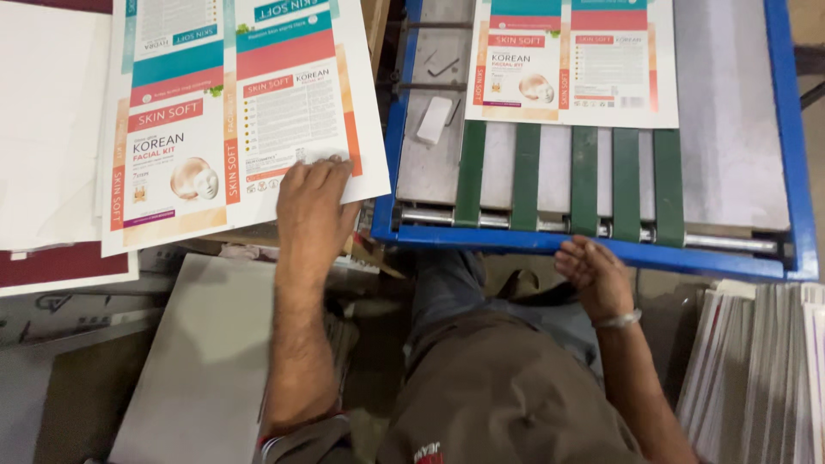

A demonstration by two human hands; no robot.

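My left hand (311, 202) lies flat, fingers together, pressing the lower right corner of the top printed carton sheet (232, 112), which sits on a stack of sheets at the left. My right hand (593, 273) curls loosely against the blue front edge of the feeder table (795, 155), gripping nothing that I can see; a metal bangle (619, 320) circles the wrist. On that table a second printed sheet (574, 60) lies at the far edge, over green belts (526, 176). A small white block (434, 119) rests near the table's left edge. A stack of sheets on edge (760, 369) stands at lower right.
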